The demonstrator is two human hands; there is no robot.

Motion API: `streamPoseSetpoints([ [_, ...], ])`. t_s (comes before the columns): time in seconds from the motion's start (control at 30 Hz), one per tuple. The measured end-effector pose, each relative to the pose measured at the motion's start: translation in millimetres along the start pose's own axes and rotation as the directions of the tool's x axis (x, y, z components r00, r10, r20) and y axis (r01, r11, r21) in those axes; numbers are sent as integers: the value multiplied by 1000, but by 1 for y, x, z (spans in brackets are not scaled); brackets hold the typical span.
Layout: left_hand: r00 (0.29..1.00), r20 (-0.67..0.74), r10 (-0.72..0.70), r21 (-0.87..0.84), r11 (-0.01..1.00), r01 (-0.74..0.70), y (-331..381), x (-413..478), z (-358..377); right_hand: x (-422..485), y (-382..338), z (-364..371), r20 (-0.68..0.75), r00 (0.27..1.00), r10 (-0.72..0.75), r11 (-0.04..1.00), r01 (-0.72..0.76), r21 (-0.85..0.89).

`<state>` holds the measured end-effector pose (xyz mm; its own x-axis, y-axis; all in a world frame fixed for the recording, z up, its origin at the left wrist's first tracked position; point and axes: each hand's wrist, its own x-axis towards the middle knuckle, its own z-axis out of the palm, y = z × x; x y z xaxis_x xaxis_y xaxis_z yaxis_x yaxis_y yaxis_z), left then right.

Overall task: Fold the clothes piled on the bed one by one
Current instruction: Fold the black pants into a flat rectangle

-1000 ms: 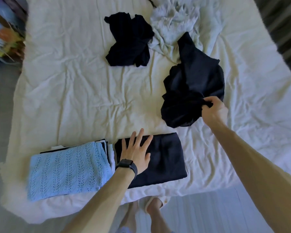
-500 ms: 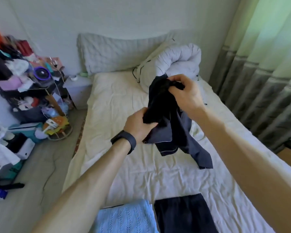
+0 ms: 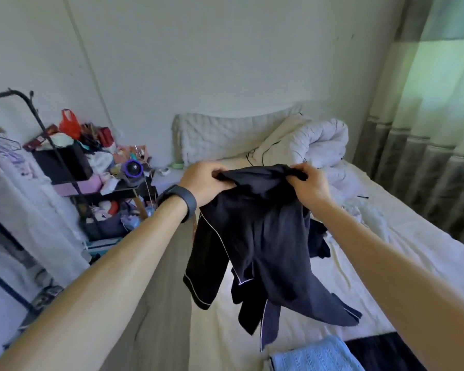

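The left hand point(image 3: 204, 180) and the right hand point(image 3: 310, 183) hold one dark navy garment point(image 3: 257, 236) in the air above the bed point(image 3: 402, 253). The fingers point(image 3: 212, 170) of the left hand are curled and clamped on a bunched part of the top edge, and the fingers of the right hand are clamped on the same edge a little further along. Between the two sets of fingers the cloth is gathered in thick folds. Below the fingers the garment hangs loose and uneven, in several flaps. Thin white piping runs along some of its edges, like on pyjamas, but I cannot tell if it is a top or trousers. The lowest flaps end just above a folded light blue knitted piece point(image 3: 316, 356), which lies on the bed beside a folded dark garment point(image 3: 381, 352). Beyond the right fingers a white rumpled quilt point(image 3: 319, 140) and a pillow point(image 3: 220, 135) lie at the head of the bed. Another dark garment point(image 3: 318, 236) lies on the sheet under the right forearm. A dark wristband point(image 3: 182, 202) sits on the left wrist.
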<state>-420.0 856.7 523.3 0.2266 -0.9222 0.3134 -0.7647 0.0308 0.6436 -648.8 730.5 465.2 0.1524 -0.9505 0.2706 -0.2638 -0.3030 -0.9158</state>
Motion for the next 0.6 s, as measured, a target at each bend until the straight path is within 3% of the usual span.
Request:
streamPoseSetpoints([
  [0.27, 993, -12, -121, -265, 958, 113, -16, -7, -67, -35, -45, 65, 36, 999, -30, 998, 28, 51],
  [0.4, 974, -45, -221, -291, 936, 199, -40, 6, -77, -100, -64, 92, 81, 991, -103, 992, 96, 87],
  [0.5, 958, -34, -285, -397, 883, 249, -68, 30, -76, -141, -52, 131, 121, 985, -121, 991, 127, -38],
  [0.6, 952, 33, -303, -549, 791, 271, -98, 65, -77, -151, -21, 188, 226, 974, -20, 949, 90, -303],
])
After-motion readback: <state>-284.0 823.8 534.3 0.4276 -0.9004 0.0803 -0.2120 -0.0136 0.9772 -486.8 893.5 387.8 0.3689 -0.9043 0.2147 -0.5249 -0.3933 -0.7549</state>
